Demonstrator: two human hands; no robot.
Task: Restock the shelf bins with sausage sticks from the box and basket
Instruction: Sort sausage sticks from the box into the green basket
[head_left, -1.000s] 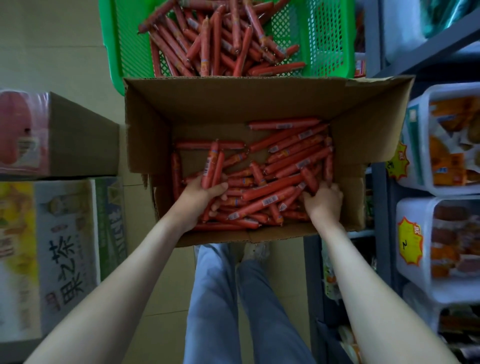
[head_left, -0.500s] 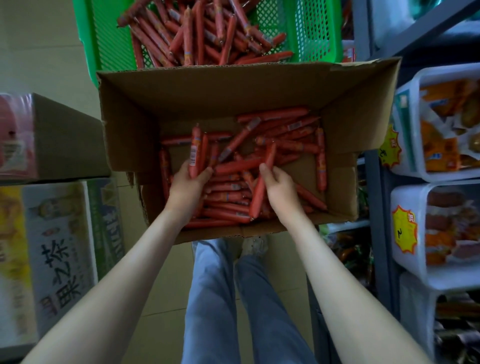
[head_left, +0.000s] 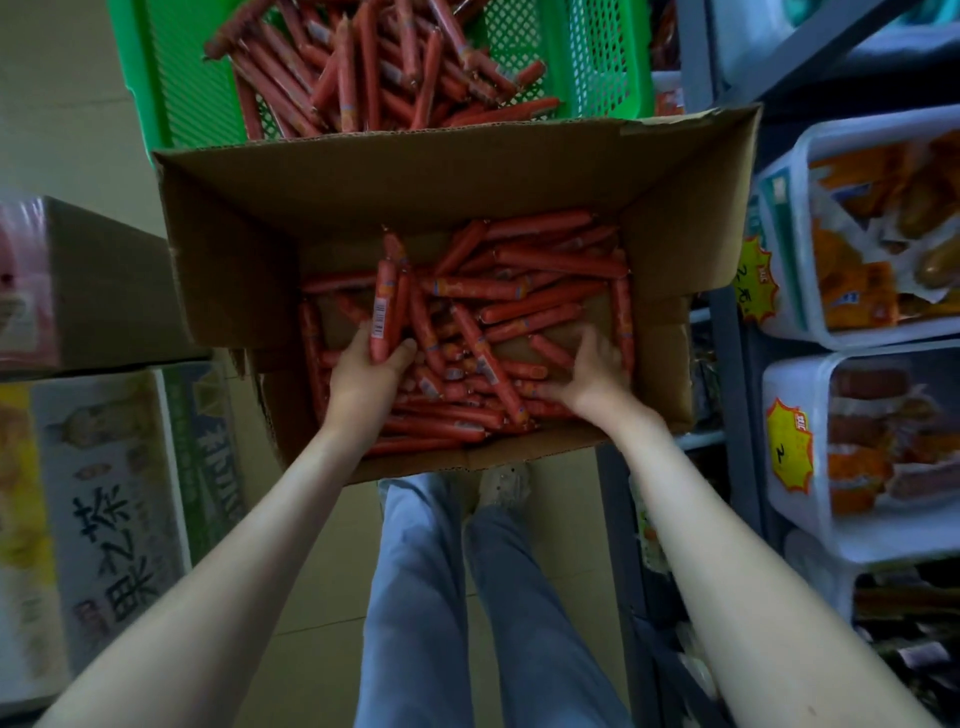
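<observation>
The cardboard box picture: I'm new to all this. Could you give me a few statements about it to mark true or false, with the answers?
1. The left hand grips a few sausage sticks. True.
2. The cardboard box is empty. False: many sticks lie loose in its bottom.
3. The green basket beyond the box also holds sticks. True.
4. The right hand is raised high above the box. False: it is down inside the box, with its fingers spread over the sticks.
</observation>
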